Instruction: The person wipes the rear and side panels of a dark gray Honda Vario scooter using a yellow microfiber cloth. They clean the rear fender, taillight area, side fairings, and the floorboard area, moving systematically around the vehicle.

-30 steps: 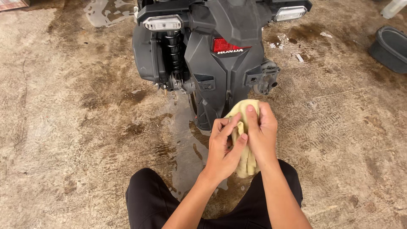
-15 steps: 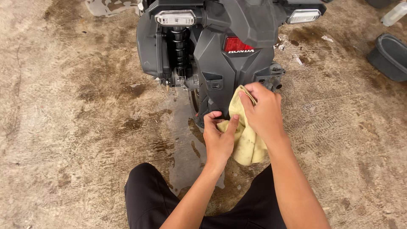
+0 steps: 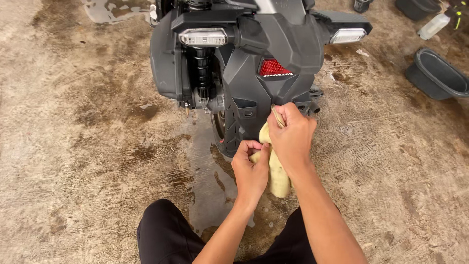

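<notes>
A pale yellow cloth (image 3: 278, 175) hangs bunched between both my hands, just below the dark rear mudguard (image 3: 264, 93) of a black motorcycle. My right hand (image 3: 291, 138) grips the cloth's upper part close to the mudguard's lower edge. My left hand (image 3: 250, 168) is closed around the cloth a little lower and to the left. The rear tyre (image 3: 228, 131) shows just left of my hands. A red reflector (image 3: 271, 67) sits above on the mudguard.
Wet, stained concrete floor with a puddle (image 3: 205, 176) below the tyre. A dark grey plastic tub (image 3: 436, 74) lies at the right, a pale bottle (image 3: 434, 26) near the top right. My black-trousered knees (image 3: 166, 234) are at the bottom.
The cloth, earlier spread flat against the mudguard under my right hand, is now gathered into a hanging roll held by both hands. The view has shifted closer to the motorcycle.
</notes>
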